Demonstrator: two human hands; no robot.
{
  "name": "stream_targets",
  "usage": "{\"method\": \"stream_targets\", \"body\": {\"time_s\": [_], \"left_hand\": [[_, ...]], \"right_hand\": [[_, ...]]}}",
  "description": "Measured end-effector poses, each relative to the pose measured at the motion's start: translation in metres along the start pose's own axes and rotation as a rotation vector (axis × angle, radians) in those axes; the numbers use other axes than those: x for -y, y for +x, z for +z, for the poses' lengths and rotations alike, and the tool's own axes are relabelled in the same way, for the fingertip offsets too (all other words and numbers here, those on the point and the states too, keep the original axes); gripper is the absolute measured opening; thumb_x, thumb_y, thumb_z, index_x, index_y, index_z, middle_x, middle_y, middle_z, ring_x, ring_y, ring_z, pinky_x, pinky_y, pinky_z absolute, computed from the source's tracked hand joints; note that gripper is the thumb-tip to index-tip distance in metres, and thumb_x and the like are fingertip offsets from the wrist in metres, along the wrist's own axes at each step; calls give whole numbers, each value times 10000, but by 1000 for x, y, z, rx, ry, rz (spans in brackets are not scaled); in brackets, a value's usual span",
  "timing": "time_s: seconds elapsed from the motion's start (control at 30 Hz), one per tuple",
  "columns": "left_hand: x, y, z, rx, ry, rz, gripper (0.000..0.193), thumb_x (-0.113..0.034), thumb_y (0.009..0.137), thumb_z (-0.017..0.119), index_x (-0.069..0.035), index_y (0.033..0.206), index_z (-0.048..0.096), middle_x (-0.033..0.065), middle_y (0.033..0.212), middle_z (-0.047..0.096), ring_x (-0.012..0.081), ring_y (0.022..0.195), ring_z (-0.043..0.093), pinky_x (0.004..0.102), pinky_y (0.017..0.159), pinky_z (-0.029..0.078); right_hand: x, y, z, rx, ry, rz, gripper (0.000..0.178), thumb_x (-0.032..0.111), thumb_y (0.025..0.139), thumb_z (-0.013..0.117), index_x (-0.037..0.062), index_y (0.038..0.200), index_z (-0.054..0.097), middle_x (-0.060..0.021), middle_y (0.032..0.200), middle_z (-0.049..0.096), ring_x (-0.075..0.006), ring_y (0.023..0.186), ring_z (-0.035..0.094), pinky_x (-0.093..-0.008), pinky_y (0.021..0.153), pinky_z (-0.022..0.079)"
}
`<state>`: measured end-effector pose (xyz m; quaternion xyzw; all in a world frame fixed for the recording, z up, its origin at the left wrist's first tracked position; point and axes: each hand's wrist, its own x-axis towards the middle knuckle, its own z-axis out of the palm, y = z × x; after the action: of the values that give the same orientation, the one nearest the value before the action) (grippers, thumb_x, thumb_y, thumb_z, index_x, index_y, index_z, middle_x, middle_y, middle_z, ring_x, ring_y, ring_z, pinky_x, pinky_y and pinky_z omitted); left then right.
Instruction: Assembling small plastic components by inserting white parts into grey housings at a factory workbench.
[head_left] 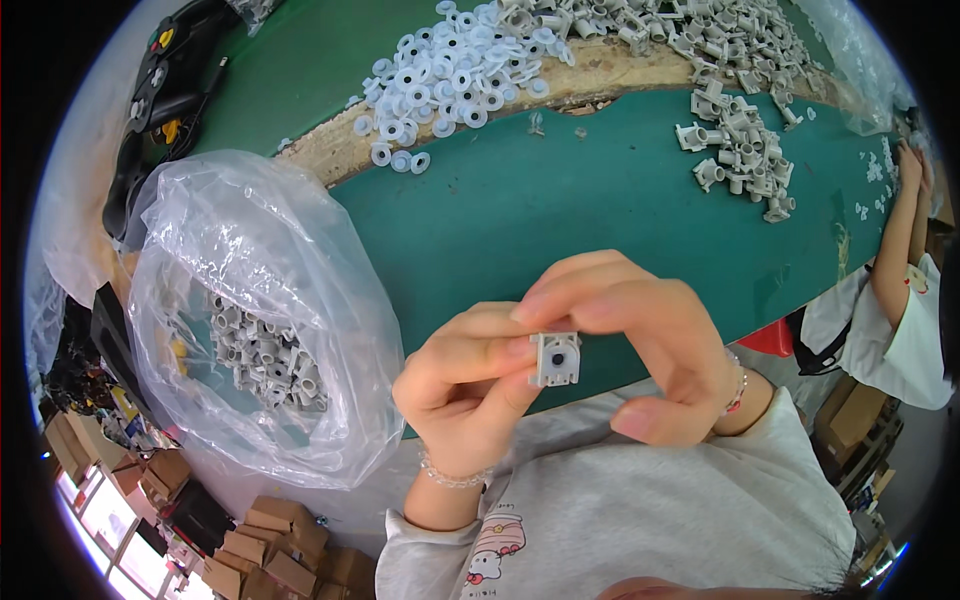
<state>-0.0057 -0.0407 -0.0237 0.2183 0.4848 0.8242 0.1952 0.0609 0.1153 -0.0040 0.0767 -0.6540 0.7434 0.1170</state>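
My left hand (455, 390) pinches a small grey plastic housing (568, 372) between thumb and fingers. Its square face is turned up, and a dark round spot shows in the middle. Curved over it from the right is my right hand (675, 335), thumb and fingers apart, holding nothing that I can see. The right fingertips come close to the housing's upper edge and the left fingers; whether they touch is unclear. Beyond the hands lie a pile of translucent bluish rubber cups (440, 75) with dark centres and a heap of loose grey housings (745, 150).
A clear plastic bag (345, 270) at left holds many grey housings. Black game controllers (150, 100) lie at the far left. The green table mat (450, 240) meets a worn wooden edge (620, 70). Another person's arm (900, 230) is at right. Cardboard boxes (280, 520) stand lower left.
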Motion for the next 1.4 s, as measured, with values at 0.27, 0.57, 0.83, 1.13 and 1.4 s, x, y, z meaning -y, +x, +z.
{"method": "stream_targets", "body": {"time_s": [0.27, 0.57, 0.83, 1.13, 1.4], "left_hand": [[-3, -2, 2, -82, 30, -43, 169, 56, 800, 667, 12, 946, 594, 168, 953, 657, 227, 848, 636, 334, 733, 516], [0, 2, 3, -1, 209, 157, 204, 106, 762, 665, 23, 933, 590, 196, 943, 658, 268, 837, 646, 337, 693, 530], [-4, 2, 5, 11, 527, 399, 252, 150, 720, 659, 46, 941, 596, 221, 963, 647, 325, 795, 655, 368, 651, 558], [-8, 0, 3, 43, 691, 416, 205, 67, 825, 609, -26, 996, 543, 202, 980, 652, 286, 809, 647, 345, 675, 536], [-7, -2, 3, -13, 740, 413, 216, 76, 835, 585, -21, 1023, 540, 210, 1004, 642, 285, 846, 644, 345, 686, 545]], "right_hand": [[3, 6, -6, -24, -727, -270, 282, 180, 774, 569, 146, 1033, 676, -96, 1133, 632, -320, 1005, 571, -510, 978, 340], [-2, -4, 0, -89, -930, -336, 287, 52, 712, 516, 98, 985, 591, -129, 1097, 654, -264, 919, 634, -518, 1024, 298], [-5, -10, 17, -121, -791, -304, 380, -8, 734, 506, 0, 1113, 539, -213, 1180, 605, -244, 966, 636, -414, 962, 429], [-6, -9, 17, -103, -798, -335, 438, -23, 716, 494, -4, 1151, 530, -219, 1194, 596, -260, 963, 635, -412, 945, 441], [-11, -6, 15, -52, -680, -258, 499, 17, 711, 564, 54, 1208, 531, -181, 1295, 530, -255, 1008, 605, -465, 984, 356]]}}
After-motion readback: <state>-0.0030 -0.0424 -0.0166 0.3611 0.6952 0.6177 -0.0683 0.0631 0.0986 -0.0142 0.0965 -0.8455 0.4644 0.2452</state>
